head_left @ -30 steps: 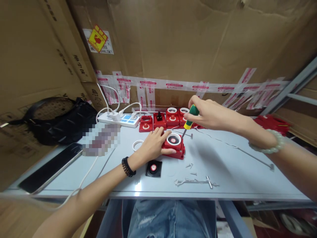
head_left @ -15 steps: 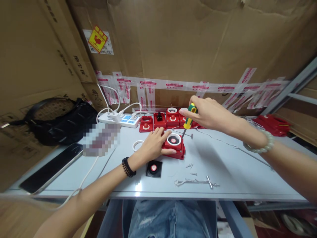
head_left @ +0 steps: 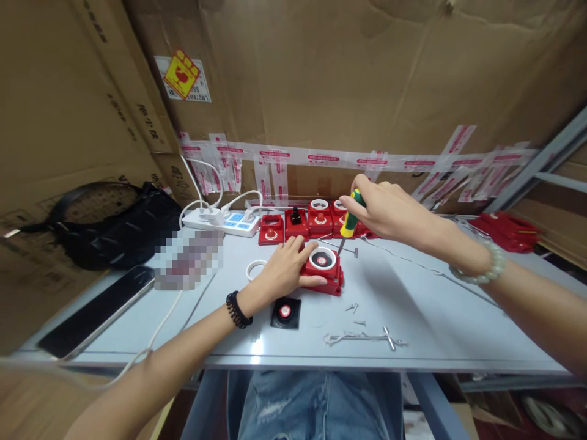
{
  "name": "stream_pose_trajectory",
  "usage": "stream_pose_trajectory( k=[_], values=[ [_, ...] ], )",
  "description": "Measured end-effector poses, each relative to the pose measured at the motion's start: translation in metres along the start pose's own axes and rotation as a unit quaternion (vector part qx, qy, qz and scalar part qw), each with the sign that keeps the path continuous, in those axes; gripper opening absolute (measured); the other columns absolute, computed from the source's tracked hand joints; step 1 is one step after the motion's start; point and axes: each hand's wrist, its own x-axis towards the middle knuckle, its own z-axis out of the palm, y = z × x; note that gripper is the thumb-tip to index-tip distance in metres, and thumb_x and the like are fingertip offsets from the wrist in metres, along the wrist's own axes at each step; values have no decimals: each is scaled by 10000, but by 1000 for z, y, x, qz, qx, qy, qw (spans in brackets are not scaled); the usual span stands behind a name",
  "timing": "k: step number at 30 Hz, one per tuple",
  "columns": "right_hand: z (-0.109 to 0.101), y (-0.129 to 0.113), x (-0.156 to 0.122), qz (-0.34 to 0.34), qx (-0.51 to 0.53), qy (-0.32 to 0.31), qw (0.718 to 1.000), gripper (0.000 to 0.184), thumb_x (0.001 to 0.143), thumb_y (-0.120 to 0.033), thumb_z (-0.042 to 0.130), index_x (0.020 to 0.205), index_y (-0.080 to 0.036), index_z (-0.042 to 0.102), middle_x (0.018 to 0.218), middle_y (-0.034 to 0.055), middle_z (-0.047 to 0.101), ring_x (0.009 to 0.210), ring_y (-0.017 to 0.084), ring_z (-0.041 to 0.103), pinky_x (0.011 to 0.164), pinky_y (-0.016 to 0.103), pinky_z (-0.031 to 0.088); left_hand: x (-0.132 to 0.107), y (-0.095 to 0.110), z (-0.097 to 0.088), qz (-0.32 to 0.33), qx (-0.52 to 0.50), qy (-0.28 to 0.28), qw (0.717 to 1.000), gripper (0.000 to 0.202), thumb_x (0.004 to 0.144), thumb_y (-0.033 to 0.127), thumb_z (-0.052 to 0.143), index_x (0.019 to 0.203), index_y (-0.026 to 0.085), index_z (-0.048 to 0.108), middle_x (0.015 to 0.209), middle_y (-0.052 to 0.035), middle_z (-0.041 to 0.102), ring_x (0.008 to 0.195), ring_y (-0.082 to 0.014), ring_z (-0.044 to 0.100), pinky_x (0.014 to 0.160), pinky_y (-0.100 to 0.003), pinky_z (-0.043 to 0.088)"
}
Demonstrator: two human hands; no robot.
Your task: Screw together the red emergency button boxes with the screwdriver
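My left hand [head_left: 290, 264] grips a red box [head_left: 323, 284] with a white ring on top, fingers over its far side and thumb along the near side. In my right hand [head_left: 383, 206] is a screwdriver [head_left: 351, 215] with a green and yellow handle. It slants down, and its tip meets the box's far right corner. Close to the box's near side lies a black square piece [head_left: 285, 313] with a round red and white label. A loose white ring [head_left: 255, 269] rests left of my left hand. Several screws [head_left: 360, 322] lie to the right of the black piece.
Behind the hands stands a row of red boxes [head_left: 320, 220] beside a white power strip [head_left: 222, 221] with cables. A T-shaped metal tool [head_left: 367, 337] lies near the front edge. A phone [head_left: 98, 311] and black bag [head_left: 114, 223] are left; red parts [head_left: 504, 232] are right.
The fingers of my right hand have shifted slightly on the screwdriver handle, whose tip stays at the same corner. My left hand and the red box have not visibly moved.
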Motion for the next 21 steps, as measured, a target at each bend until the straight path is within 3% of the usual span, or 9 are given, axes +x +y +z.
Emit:
stream_pose_trajectory(
  k=[3,5,10,12,16,19,21],
  values=[
    [-5,1,-3,-20,58,-45,997,293,883,-379,335,1049,-170,455,679,48,593,571,190,512,538,302,342,0,0,0,-1,-3,-2,1000,711,801,708,409,1219,138,482,1011,-108,503,923,-271,481,791,-392,441],
    [-8,0,-5,-25,72,-69,995,305,887,-408,328,1034,-174,458,665,43,591,551,181,503,525,300,343,0,0,1,-2,-5,-1,1000,701,803,705,414,1216,143,483,1021,-111,500,927,-275,478,787,-396,443],
    [-3,-2,-2,9,-44,4,999,524,889,-596,226,929,-157,508,667,98,582,600,237,539,527,321,300,0,-1,1,-2,-10,-1,1000,691,812,693,420,1224,141,478,1041,-120,501,938,-281,474,793,-407,441],
    [-1,0,0,2,-47,12,999,433,908,-510,254,926,-163,511,684,97,592,607,235,543,535,321,301,0,0,1,-2,-16,2,1000,686,815,693,416,1219,142,484,1024,-116,505,926,-277,475,791,-409,439],
    [-6,3,-2,-23,35,-39,998,247,869,-351,361,1001,-175,474,687,53,607,550,185,510,522,302,331,0,0,2,-5,-11,7,1000,686,816,696,412,1222,148,487,1030,-121,504,937,-285,474,789,-416,434],
    [-9,0,-5,-18,21,-55,998,347,886,-448,324,981,-155,483,675,71,597,541,193,502,504,311,323,-1,0,3,-9,11,4,1000,705,811,705,406,1245,154,473,1057,-126,506,954,-292,478,798,-423,428],
    [-7,-2,-4,-2,-25,-31,999,462,891,-539,270,951,-144,504,666,89,583,562,215,516,512,320,312,-1,1,3,-14,27,1,1000,719,804,714,403,1251,154,468,1075,-130,507,959,-293,483,801,-422,425]
  ],
)
